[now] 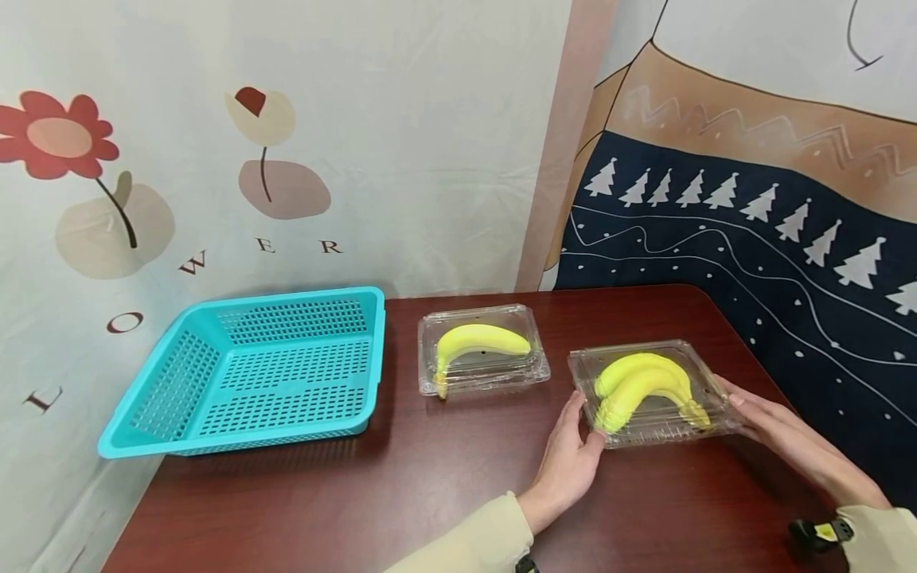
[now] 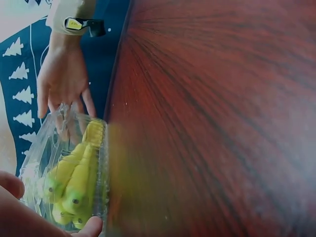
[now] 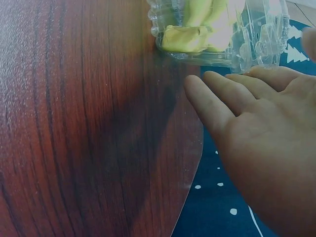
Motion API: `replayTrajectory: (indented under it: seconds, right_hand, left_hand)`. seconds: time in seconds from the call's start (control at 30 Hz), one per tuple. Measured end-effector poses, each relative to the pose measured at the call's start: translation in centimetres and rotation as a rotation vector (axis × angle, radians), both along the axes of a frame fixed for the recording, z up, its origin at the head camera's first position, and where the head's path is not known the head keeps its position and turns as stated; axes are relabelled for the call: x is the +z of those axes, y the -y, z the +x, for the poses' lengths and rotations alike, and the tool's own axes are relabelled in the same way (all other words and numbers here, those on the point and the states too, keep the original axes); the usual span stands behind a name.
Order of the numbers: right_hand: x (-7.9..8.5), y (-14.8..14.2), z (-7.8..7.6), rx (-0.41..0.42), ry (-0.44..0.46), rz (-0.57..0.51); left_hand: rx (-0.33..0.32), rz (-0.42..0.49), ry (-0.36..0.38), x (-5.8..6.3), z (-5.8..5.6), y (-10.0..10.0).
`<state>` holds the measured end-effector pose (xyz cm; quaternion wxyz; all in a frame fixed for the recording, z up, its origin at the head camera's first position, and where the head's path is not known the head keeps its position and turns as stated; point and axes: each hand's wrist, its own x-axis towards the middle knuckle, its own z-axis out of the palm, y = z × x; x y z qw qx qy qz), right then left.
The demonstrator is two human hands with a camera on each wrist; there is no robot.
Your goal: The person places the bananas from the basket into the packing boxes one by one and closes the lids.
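A clear plastic clamshell box [image 1: 661,434] with a bunch of yellow bananas [image 1: 634,398] inside is between the two hands, at the right of the table. My left hand [image 1: 566,465] grips its left end, the thumb [image 2: 93,227] at the near corner and the fingers along the side. At the other end my right hand [image 3: 274,123] has its fingers nearly straight, fingertips right at the box's edge. To the left lies a second clear clamshell box [image 1: 494,378], holding one banana [image 1: 483,341].
A turquoise perforated plastic basket [image 1: 376,350] stands at the table's left. The dark reddish-brown table [image 1: 444,485] meets a flower-patterned cloth [image 1: 430,159] at the back. A navy tree-patterned cloth [image 1: 809,318] hangs along its right side.
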<state>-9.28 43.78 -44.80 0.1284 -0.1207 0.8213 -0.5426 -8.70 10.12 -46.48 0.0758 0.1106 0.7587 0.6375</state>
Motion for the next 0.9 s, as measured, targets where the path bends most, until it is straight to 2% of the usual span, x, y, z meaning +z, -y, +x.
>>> replayTrajectory:
  seconds: [0.2, 0.4, 0.53, 0.77, 0.9]
  right_hand:
    - [-0.09, -0.07, 0.16, -0.02, 0.016, 0.023]
    - [-0.17, -0.21, 0.04, 0.05, 0.01, -0.064]
    - [-0.2, -0.39, -0.02, 0.062, 0.006, -0.08]
    - [-0.42, -0.6, 0.3, 0.008, -0.005, 0.02]
    - [-0.45, -0.57, 0.46, -0.003, -0.007, 0.034]
  left_hand:
    - [0.048, 0.083, 0.022, -0.27, -0.5, -0.4]
    - [0.065, 0.1, 0.018, -0.52, -0.58, -0.53]
    - [0.063, 0.076, 0.023, -0.53, -0.32, -0.51]
    - [0.071, 0.014, 0.012, -0.66, -0.15, -0.46]
    - [0.074, 0.0, 0.013, -0.82, -0.16, -0.5]
